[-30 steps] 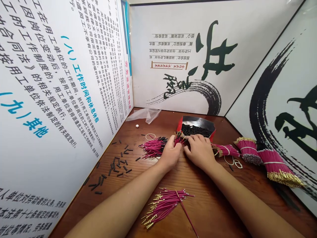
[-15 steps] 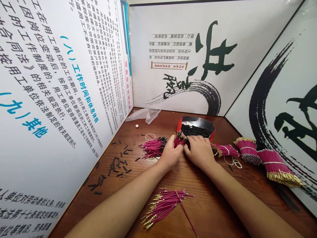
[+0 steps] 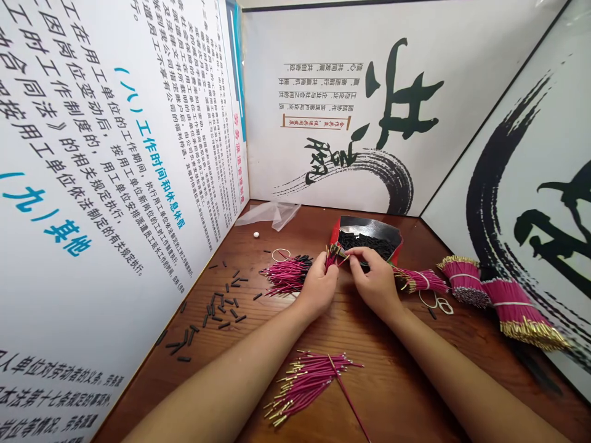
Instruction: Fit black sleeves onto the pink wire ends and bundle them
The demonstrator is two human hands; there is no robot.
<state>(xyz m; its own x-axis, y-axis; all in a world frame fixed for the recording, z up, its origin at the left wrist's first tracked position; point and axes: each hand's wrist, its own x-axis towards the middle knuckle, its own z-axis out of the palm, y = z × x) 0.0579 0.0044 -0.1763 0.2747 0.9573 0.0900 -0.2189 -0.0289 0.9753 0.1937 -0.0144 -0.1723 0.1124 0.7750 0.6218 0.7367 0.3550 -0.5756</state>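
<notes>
My left hand (image 3: pixel 322 280) is closed around a small bundle of magenta wires (image 3: pixel 331 258), whose gold and black ends stick up past the fingers. Close on its right, my right hand (image 3: pixel 375 277) pinches thumb and forefinger together beside those ends. What sits in that pinch is too small to make out. Just behind both hands stands a red box (image 3: pixel 396 253) filled with short black sleeves (image 3: pixel 364 243). Left of my left hand lies a pile of magenta wires with black ends (image 3: pixel 284 275). Nearer me, loose gold-tipped magenta wires (image 3: pixel 307 387) lie between my forearms.
Short black sleeves (image 3: pixel 217 304) are scattered at the left. Banded magenta wire bundles (image 3: pixel 462 282) line the right side, near some white rubber bands (image 3: pixel 444 306). A clear plastic bag (image 3: pixel 277 215) lies at the back. Printed panels (image 3: pixel 323 37) enclose the wooden table (image 3: pixel 369 381).
My right hand has turned and drawn its fingers into a pinch beside the wire ends; before, it lay flatter at the box's front edge. My left hand has stayed on the bundle.
</notes>
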